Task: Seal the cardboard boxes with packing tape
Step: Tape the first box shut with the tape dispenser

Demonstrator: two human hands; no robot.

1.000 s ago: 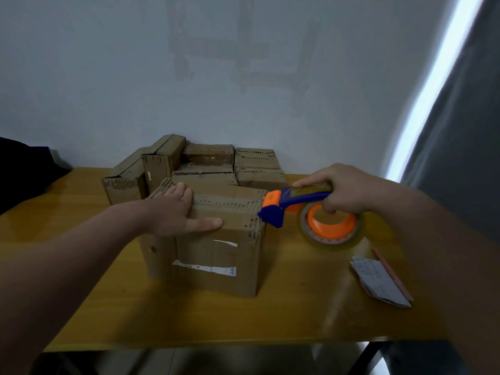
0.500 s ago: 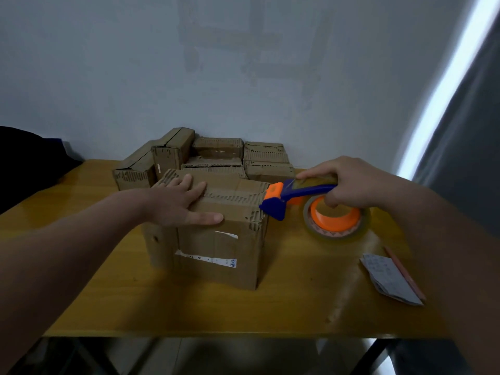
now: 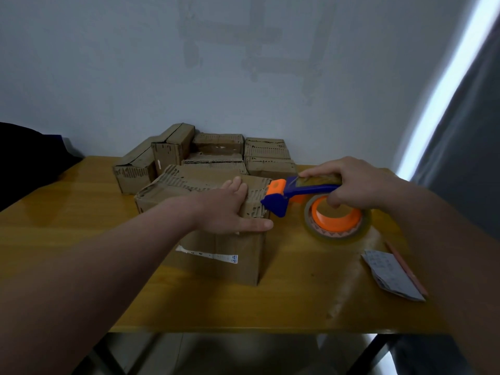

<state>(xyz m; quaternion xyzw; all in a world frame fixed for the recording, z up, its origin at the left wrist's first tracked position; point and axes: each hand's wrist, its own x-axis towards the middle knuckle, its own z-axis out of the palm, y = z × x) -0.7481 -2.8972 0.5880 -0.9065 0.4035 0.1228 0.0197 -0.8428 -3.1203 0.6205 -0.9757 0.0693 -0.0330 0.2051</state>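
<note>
A worn cardboard box point(image 3: 221, 255) with a white label strip stands at the middle of the wooden table point(image 3: 81, 212). My left hand point(image 3: 230, 209) lies flat over its top right corner, fingers on the top and thumb along the front edge. My right hand point(image 3: 349, 185) grips a blue and orange tape dispenser point(image 3: 300, 193) with a roll of clear tape point(image 3: 338, 220). The dispenser's orange head touches the box's right top edge.
Several more cardboard boxes point(image 3: 216, 155) are stacked behind against the wall. A folded paper point(image 3: 389, 274) and a pencil point(image 3: 405, 266) lie at the table's right. A dark object point(image 3: 27, 158) sits at the far left.
My left hand has slid right along the box top to its right corner. The dispenser's head has come up against the box's right top edge.
</note>
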